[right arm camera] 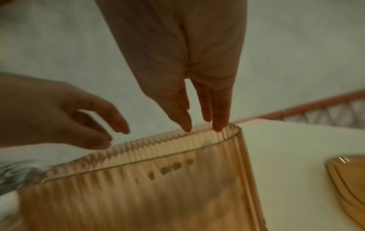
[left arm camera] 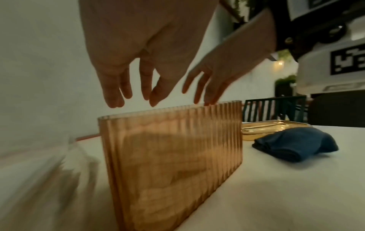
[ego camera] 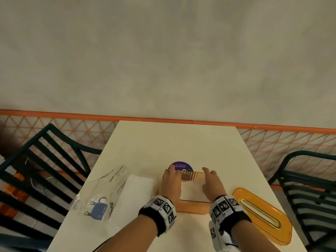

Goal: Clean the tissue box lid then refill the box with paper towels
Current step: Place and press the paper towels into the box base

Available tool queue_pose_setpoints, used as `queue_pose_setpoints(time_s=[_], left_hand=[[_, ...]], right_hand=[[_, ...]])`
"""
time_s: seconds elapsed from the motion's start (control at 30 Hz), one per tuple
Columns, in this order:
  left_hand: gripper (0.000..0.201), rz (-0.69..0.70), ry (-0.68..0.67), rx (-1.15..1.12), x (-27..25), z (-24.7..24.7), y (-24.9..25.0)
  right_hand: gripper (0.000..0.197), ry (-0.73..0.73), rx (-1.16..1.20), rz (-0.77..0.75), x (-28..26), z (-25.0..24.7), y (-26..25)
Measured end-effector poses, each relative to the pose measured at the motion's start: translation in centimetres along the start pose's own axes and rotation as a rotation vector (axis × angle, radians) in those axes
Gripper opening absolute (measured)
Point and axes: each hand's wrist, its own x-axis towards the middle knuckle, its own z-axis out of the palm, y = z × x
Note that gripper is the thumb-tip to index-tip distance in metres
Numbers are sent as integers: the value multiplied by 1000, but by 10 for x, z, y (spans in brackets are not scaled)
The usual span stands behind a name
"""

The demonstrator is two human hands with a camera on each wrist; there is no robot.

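An amber ribbed tissue box [ego camera: 192, 206] stands open-topped in the middle of the white table [ego camera: 172, 142]. Both hands hover over it with straight fingers. My left hand [ego camera: 170, 176] is above the box's left end, its fingertips [left arm camera: 116, 101] just clear of the rim. The fingertips [right arm camera: 218, 127] of my right hand [ego camera: 209, 179] touch the far rim near the right end of the box [right arm camera: 148, 195]. The amber lid [ego camera: 269, 208] with its slot lies flat to the right. A white stack of paper towels [ego camera: 138, 190] lies left of the box. What is inside the box [left arm camera: 171, 156] is unclear.
A clear plastic wrapper [ego camera: 101, 193] lies beside the towel stack on the left. A folded blue cloth [left arm camera: 296, 143] sits on the table near the lid [left arm camera: 272, 128]. A purple round sticker [ego camera: 181, 166] is behind the box. Dark slatted chairs [ego camera: 45, 160] flank the table.
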Motion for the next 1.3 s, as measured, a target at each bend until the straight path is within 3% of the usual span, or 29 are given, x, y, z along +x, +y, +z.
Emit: queue_pose_setpoints(time_s=[0.07, 0.2, 0.27, 0.33, 0.4, 0.5, 0.57, 0.6, 0.63, 0.7, 0.77, 0.87, 1.03, 1.17, 1.3], left_hand=[[43, 13, -91, 61, 5, 7, 3], [33, -89, -468, 112, 12, 21, -2], [35, -116, -547, 125, 14, 19, -2], [36, -115, -568, 55, 16, 10, 1], [33, -111, -452, -127, 14, -5, 3], [26, -140, -111, -383, 3, -32, -17], [23, -221, 90, -370, -8, -46, -48], [23, -281, 127, -303, -15, -51, -66], [24, -370, 116, -214, -22, -54, -83], [36, -585, -29, -63, -38, -55, -107], [53, -685, -179, -27, -51, -49, -120], [59, -696, -204, -27, -60, -37, -124], [47, -622, -37, 220, -66, -35, -109], [44, -553, 17, 317, -70, -31, -104], [46, -553, 0, 178, -69, -29, -105]], right_hand=[[50, 42, -75, -111, 2, 5, -1], [40, -238, -220, -109, 9, 20, 0], [40, -347, -282, -73, 12, 23, 1], [40, -368, -303, -74, 16, 23, 2], [39, -319, -275, -80, 16, 17, 1], [36, -114, -127, -109, 16, 0, 7], [34, 43, -69, -129, 14, -8, 17], [35, 98, -38, -114, 13, -9, 23], [37, 116, -12, -75, 12, -9, 28], [43, 57, 21, 35, 11, -4, 35], [44, -29, 34, 108, 10, 4, 39], [43, -37, 47, 149, 9, 17, 44], [42, -17, 42, 171, 9, 23, 43], [41, -7, 34, 168, 6, 23, 40], [41, -9, 22, 171, 3, 22, 37]])
